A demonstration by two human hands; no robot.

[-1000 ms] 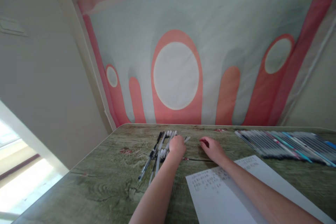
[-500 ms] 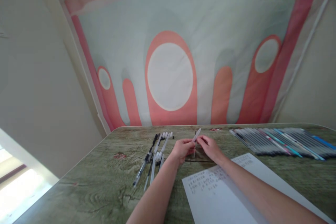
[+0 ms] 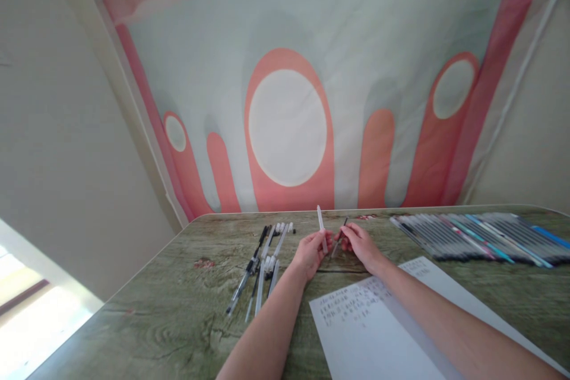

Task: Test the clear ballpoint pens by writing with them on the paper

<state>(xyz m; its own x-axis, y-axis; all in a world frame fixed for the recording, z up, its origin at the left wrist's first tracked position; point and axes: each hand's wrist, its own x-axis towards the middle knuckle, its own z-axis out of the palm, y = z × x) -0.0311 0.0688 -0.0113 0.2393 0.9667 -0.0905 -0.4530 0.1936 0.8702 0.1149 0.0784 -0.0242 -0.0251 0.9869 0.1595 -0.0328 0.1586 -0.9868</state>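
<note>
My left hand (image 3: pixel 310 252) is closed round a white pen barrel (image 3: pixel 321 221) that points up and away from me. My right hand (image 3: pixel 361 243) pinches a thin dark pen part (image 3: pixel 341 236), held just to the right of the barrel and slanting toward it. Both hands hover a little above the green wood-grain table (image 3: pixel 178 314), close together. A small pile of black and white pens (image 3: pixel 262 261) lies on the table just left of my left hand.
A long row of several coloured pens (image 3: pixel 481 236) lies at the table's far right. A white sheet with handwriting (image 3: pixel 369 332) lies under my right forearm. A pink and pale-blue cloth (image 3: pixel 289 101) hangs behind the table.
My left hand left the pen pile with a white pen and met my right hand. The pen has since come apart into a white barrel and a thin dark part.
</note>
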